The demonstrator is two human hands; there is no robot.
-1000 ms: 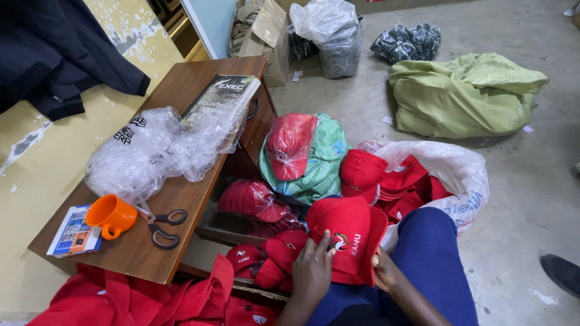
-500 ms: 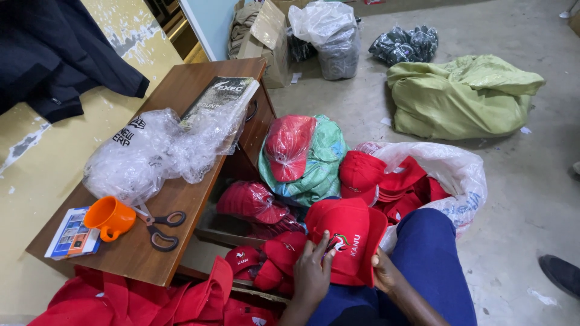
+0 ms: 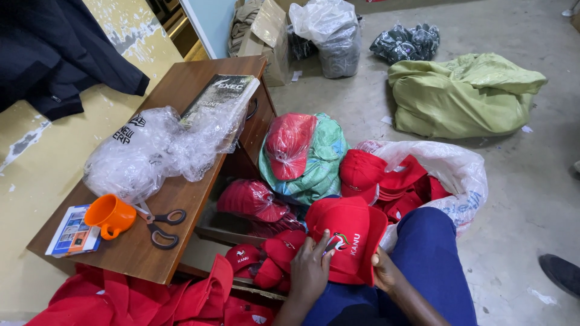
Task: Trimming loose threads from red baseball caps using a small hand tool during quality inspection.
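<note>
Two bare hands and forearms are seen from above at the lower edge of the head view, the left grip (image 3: 309, 271) and the right grip (image 3: 386, 274) both ungloved. No sleeves are shown on either forearm as far as the frame reaches, and no rings, watch or bracelets can be made out. The legs are clothed in plain royal-blue trousers (image 3: 432, 259), the fabric smooth and matte, lightly creased at the knee, without visible seams, pockets or markings.
</note>
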